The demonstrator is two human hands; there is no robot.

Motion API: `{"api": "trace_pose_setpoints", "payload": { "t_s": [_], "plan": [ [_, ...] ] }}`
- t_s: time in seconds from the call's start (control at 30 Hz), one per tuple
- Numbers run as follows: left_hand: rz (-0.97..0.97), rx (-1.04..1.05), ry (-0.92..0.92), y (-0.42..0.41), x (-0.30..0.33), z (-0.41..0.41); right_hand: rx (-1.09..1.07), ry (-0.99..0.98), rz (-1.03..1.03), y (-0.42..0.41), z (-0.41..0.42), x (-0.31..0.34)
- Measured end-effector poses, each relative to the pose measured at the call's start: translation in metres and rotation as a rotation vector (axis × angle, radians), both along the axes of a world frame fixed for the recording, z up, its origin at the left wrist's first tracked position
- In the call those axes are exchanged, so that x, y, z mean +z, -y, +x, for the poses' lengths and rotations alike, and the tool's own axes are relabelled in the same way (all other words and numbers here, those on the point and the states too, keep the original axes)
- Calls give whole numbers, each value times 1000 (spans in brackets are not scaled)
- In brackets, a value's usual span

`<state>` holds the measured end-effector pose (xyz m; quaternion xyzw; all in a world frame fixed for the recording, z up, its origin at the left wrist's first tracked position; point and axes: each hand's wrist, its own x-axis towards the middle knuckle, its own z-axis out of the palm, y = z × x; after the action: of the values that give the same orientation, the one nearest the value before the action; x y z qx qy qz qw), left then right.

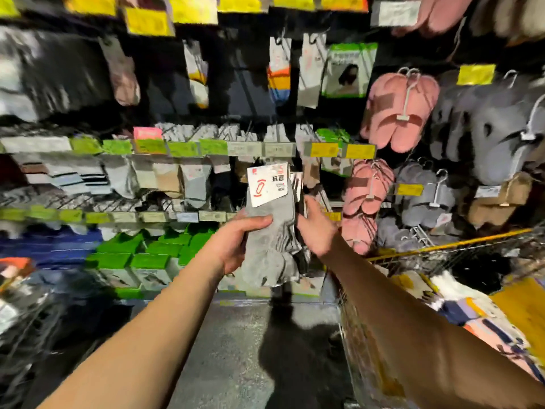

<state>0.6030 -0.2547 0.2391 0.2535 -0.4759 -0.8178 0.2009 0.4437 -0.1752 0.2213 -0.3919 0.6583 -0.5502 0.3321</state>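
Observation:
A pack of grey socks with a white card label hangs in front of the store rack. My left hand grips the pack from its left side, thumb across the front. My right hand reaches in from the right and touches the pack's right edge, next to darker sock packs behind it; its fingers are hidden behind the packs. The view is blurred by motion.
Rows of hanging socks with green and yellow price tags fill the rack. Pink slippers and grey slippers hang at right. Green boxes sit low. A wire cart with goods stands at right. Grey floor below.

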Motion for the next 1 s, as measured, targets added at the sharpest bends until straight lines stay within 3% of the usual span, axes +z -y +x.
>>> {"api": "trace_pose_setpoints", "payload": {
  "t_s": [0.23, 0.4, 0.67, 0.8, 1.0],
  "plan": [
    [-117, 206, -115, 45, 52, 42, 68, 171, -119, 90, 35, 29],
    [-219, 321, -136, 83, 98, 53, 217, 415, -156, 121, 73, 104],
    [-465, 421, -270, 145, 185, 31, 347, 230, -351, 195, 45, 211],
    [-576, 475, -324, 174, 226, 10, 277, 135, -551, 223, 26, 261],
    [-770, 492, -385, 197, 270, -21, 212, 61, -622, 247, -1, 305]
  ]
}}
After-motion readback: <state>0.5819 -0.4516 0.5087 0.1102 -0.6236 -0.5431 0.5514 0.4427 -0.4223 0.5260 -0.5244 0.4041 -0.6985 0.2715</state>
